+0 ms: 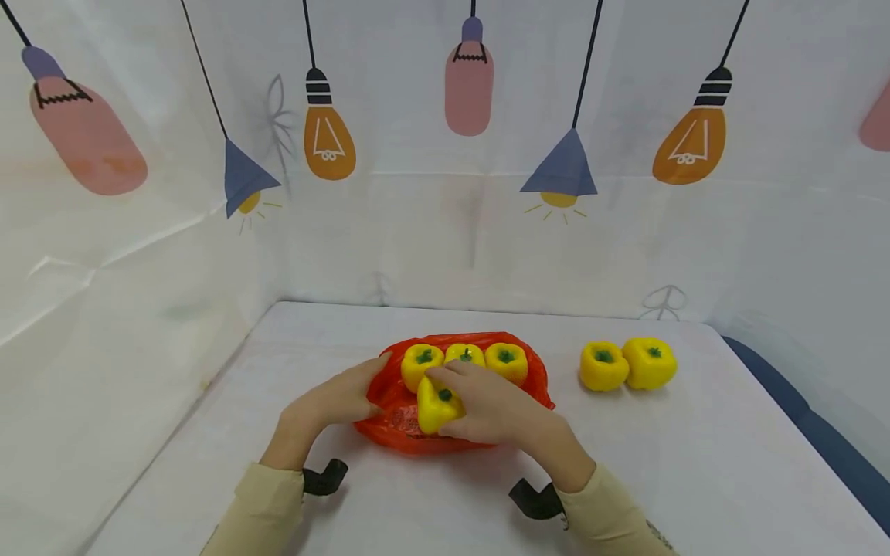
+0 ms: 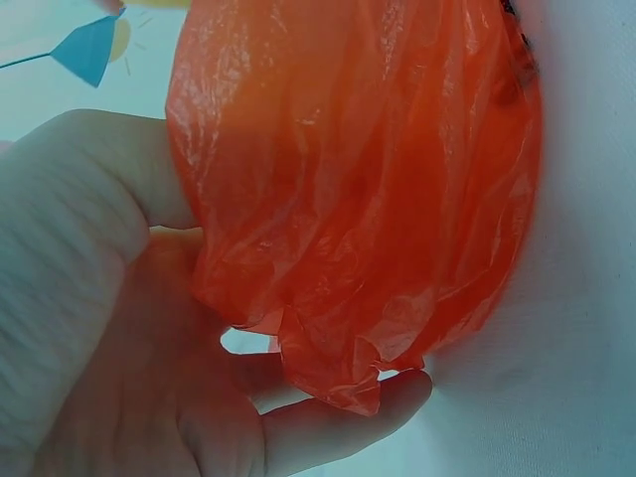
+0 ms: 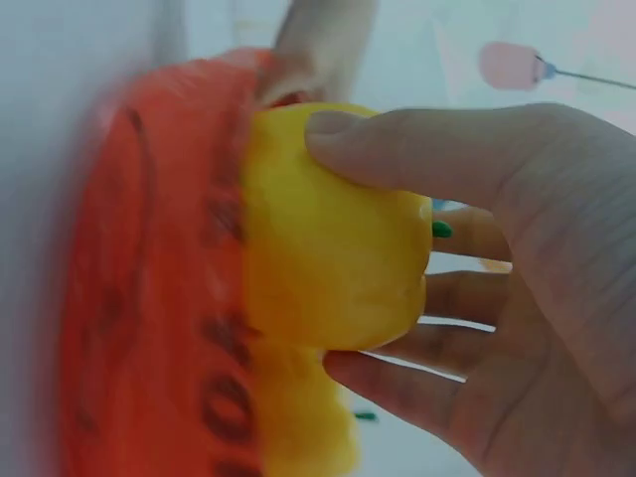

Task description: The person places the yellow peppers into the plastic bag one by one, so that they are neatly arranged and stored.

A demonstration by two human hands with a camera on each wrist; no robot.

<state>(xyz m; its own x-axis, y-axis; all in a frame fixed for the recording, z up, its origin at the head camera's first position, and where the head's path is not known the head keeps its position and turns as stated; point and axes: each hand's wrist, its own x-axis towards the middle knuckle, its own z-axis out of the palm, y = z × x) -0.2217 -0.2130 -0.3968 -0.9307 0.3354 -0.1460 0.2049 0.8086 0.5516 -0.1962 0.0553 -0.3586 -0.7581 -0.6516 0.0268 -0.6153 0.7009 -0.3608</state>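
A red plastic bag [image 1: 399,440] lies with its mouth spread on the white table. My left hand [image 1: 341,398] holds the bag's left edge; in the left wrist view its fingers [image 2: 338,427] lie along the crumpled red film. Between thumb and fingers, my right hand [image 1: 494,405] grips a yellow bell pepper [image 1: 431,413] at the bag's near side. In the right wrist view the gripped pepper [image 3: 328,229] overlaps the bag's printed rim, its green stem toward the palm. Behind it in the bag sit yellow peppers [image 1: 506,357] in a row, stems up.
Two more yellow peppers, one [image 1: 602,366] touching the other [image 1: 650,363], stand on the table [image 1: 695,455] to the right of the bag. A white sheet [image 1: 417,239] printed with lamps hangs behind. Something dark blue [image 1: 806,409] runs along the table's right edge.
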